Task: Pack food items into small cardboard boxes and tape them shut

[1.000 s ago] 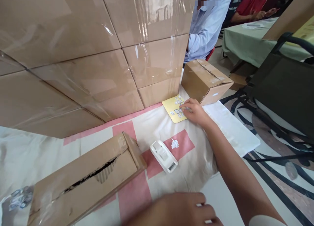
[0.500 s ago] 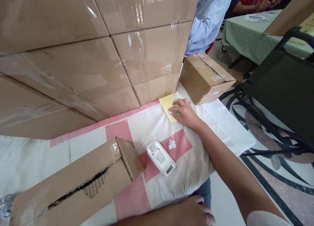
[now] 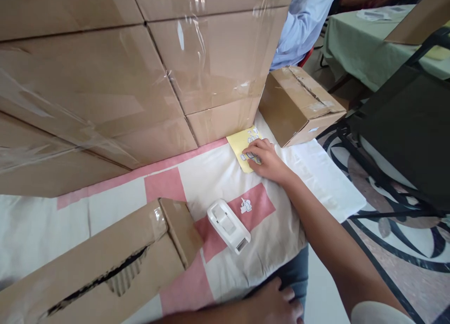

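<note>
My right hand (image 3: pixel 269 160) lies over a yellow sheet of paper (image 3: pixel 238 148) at the foot of the cardboard wall. Its fingers are bent and apart, with the tips touching small white cut-out pieces (image 3: pixel 250 155) on the sheet. Low in the view my left hand (image 3: pixel 272 303) rests by my leg, its fingers loosely apart and nothing visible in them. Between the hands a white tape dispenser (image 3: pixel 228 225) stands on the pink and white cloth (image 3: pixel 207 174). A small pile of white paper cut-outs (image 3: pixel 246 205) lies beside it.
Stacked, taped cardboard boxes (image 3: pixel 105 80) form a wall ahead. One carton (image 3: pixel 302 106) sits at the right, another with a torn slit (image 3: pixel 116 258) at the lower left. A person's blue sleeve (image 3: pixel 304 24), a dark chair (image 3: pixel 404 131) and a green-covered table (image 3: pixel 369 47) are beyond.
The view has shifted slightly. My right hand stays over the yellow sheet with barely any movement, and my left hand has moved slightly at the lower edge.
</note>
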`<state>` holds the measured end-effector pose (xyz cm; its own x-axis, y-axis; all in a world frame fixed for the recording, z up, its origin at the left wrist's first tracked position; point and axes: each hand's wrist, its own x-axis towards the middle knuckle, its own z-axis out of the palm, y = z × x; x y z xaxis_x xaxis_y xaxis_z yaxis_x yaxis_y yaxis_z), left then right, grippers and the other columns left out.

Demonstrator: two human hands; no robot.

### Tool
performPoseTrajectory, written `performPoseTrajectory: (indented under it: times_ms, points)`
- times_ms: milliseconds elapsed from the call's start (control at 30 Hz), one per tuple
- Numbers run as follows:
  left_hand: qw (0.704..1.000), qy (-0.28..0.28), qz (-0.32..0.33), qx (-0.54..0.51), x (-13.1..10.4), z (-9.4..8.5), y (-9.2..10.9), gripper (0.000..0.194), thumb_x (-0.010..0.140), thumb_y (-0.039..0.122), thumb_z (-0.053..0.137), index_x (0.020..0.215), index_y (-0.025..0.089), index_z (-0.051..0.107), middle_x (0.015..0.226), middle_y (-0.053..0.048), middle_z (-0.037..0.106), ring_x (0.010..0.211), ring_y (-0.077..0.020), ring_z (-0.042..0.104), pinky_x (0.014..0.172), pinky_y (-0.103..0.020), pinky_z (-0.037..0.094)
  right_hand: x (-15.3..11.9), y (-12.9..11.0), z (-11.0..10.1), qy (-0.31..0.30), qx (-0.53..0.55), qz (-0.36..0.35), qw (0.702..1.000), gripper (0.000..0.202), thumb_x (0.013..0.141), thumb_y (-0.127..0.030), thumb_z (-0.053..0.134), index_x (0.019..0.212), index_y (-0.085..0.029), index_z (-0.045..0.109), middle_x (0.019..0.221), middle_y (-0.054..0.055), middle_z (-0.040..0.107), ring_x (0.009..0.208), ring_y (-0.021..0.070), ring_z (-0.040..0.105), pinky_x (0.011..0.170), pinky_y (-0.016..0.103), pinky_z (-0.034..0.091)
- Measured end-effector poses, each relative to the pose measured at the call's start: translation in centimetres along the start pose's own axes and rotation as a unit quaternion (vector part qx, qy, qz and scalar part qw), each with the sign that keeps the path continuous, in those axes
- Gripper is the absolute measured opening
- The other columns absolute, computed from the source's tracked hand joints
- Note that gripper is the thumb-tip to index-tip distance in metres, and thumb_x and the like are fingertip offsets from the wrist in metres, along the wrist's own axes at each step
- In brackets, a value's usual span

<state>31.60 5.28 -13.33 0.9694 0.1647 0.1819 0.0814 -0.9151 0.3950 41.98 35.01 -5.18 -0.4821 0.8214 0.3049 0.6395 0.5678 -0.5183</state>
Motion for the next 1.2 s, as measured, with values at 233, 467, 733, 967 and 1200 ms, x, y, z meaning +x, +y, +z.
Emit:
performPoseTrajectory:
  times_ms: [233,467,733,967,1200]
  points:
    - [0.999,0.008,-0.044,0.004,-0.4,-1.1,0.6,0.022,0.095,0.032,0.064,0.076,0.020,0.069,0.085,-0.004,0.069,0.076,-0.0208,0.058,0.058,-0.037,0.024,0.0,0.6,0.0,0.072,-0.003,0.044,0.996,0.028,0.091,-0.015,0.057,0.106,-0.026,0.078,0.112,0.010,0.066,0.108,0.0315,0.056,0.097,0.052,0.045]
    - [0.999,-0.012,-0.041,0.008,-0.7,-0.6,1.0,0.016,0.093,0.031,0.065,0.082,0.021,0.072,0.092,-0.005,0.070,0.081,-0.0216,0.058,0.062,-0.037,0.027,-0.5,2.6,-0.5,0.092,0.023,0.100,0.990,0.027,0.089,-0.017,0.058,0.099,-0.025,0.082,0.108,0.011,0.066,0.106,0.0320,0.058,0.097,0.053,0.050]
    - [0.999,0.012,-0.046,0.002,-0.9,0.0,1.1,0.015,0.090,0.029,0.066,0.078,0.020,0.068,0.088,-0.005,0.067,0.080,-0.0210,0.057,0.061,-0.039,0.025,-0.4,2.0,-0.6,0.068,0.024,0.081,0.994,0.017,0.085,-0.012,0.059,0.090,-0.022,0.071,0.103,0.010,0.064,0.103,0.0295,0.059,0.091,0.046,0.051]
    - [0.999,-0.002,-0.040,-0.003,-0.8,-0.3,0.8,0.018,0.093,0.029,0.065,0.077,0.020,0.070,0.089,-0.004,0.069,0.079,-0.0197,0.059,0.059,-0.037,0.022,-0.7,1.8,-1.0,0.090,0.042,0.055,0.994,0.029,0.089,-0.014,0.057,0.110,-0.024,0.073,0.108,0.010,0.063,0.105,0.0298,0.059,0.092,0.047,0.051]
    - [0.999,0.003,-0.037,0.007,-0.8,-0.4,0.7,0.017,0.092,0.030,0.066,0.077,0.020,0.069,0.088,-0.004,0.068,0.079,-0.0195,0.059,0.060,-0.036,0.021,-1.1,1.7,-1.3,0.008,0.023,0.000,1.000,0.032,0.086,-0.013,0.062,0.101,-0.030,0.083,0.114,0.010,0.058,0.110,0.0308,0.052,0.096,0.051,0.048]
